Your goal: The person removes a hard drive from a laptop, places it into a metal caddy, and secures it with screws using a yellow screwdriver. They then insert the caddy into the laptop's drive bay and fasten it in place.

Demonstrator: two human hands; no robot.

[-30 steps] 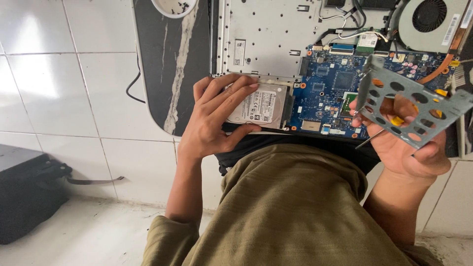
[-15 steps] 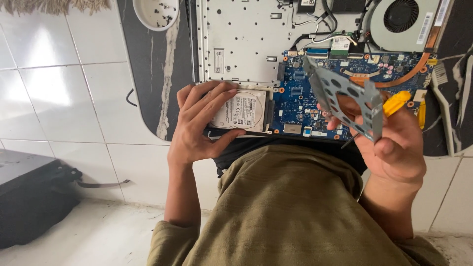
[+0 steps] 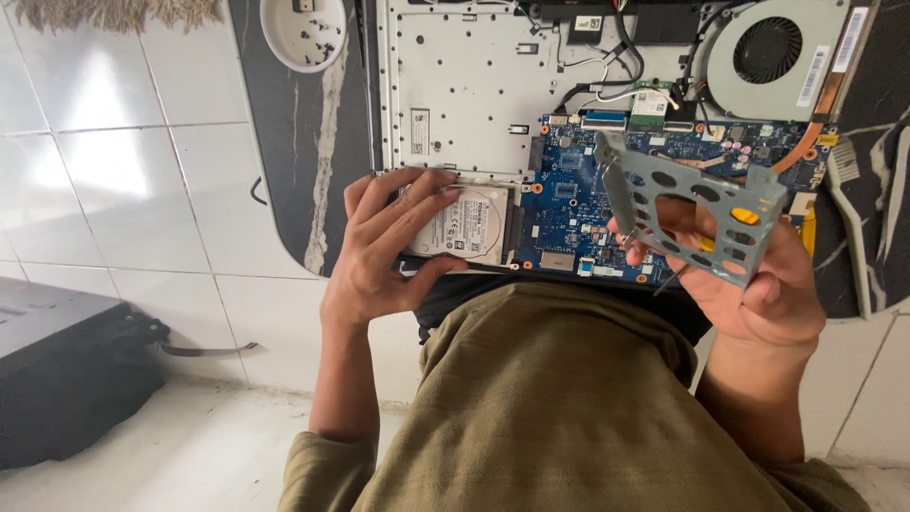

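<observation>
**A:** What does the left hand (image 3: 379,256) grip, at centre-left of the frame?

**B:** A hard drive (image 3: 462,225), silver, label up. The fingers are spread across its top face and the thumb is pressed along its lower edge, so the drive is pinched between them. It sits at the lower left corner of the opened laptop chassis (image 3: 455,95), and its right edge is just beside the blue motherboard (image 3: 578,204).

**A:** How does its long axis run?

**B:** Nearly left to right across the frame, tilted slightly. The palm lies to the lower left of the drive, and the fingertips reach toward the upper right.

**A:** And the right hand (image 3: 749,284)?

**B:** It is closed around a grey perforated metal bracket (image 3: 701,204), held tilted above the motherboard at centre-right. A yellow-handled screwdriver (image 3: 749,216) is tucked in the same fist; its thin shaft pokes out below the bracket.

**A:** Which hand is nearer the drive?

**B:** The left, already in contact. The bracket lies to the right of the drive, well apart, with the motherboard between them.

**A:** Other items?

**B:** A cooling fan (image 3: 768,52) at upper right; a white dish of screws (image 3: 303,33) at upper left.
</observation>
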